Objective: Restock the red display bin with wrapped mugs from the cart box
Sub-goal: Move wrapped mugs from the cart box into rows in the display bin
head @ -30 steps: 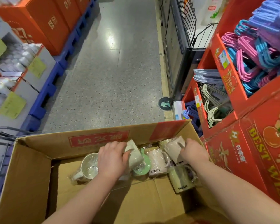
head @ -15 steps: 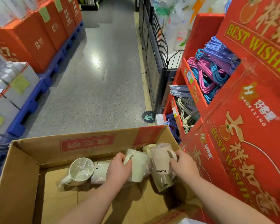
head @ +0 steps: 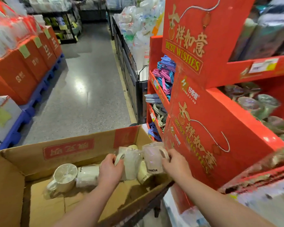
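Observation:
A cardboard cart box (head: 75, 149) sits low in the head view with several plastic-wrapped mugs inside. My left hand (head: 109, 171) grips the handle of a pale wrapped mug (head: 131, 163) held above the box's right end. My right hand (head: 175, 163) grips the handle of a pinkish wrapped mug (head: 152, 159) marked "concise", right beside the first. Two more wrapped mugs (head: 65, 176) lie on the box floor at left. The red display bin (head: 236, 122) stands at right, and blurred wrapped mugs (head: 259, 108) lie in its open tier.
Red bins (head: 159, 89) further back hold coloured hangers (head: 165, 74). A black wire rack (head: 129, 63) with bagged goods lines the aisle's right side. Orange boxes (head: 23, 69) on blue pallets line the left. Grey aisle floor (head: 85, 89) stretches ahead.
Both hands have lifted their mugs up from the box floor to its right end. The view has swung right, bringing the red bin's mug tier into sight.

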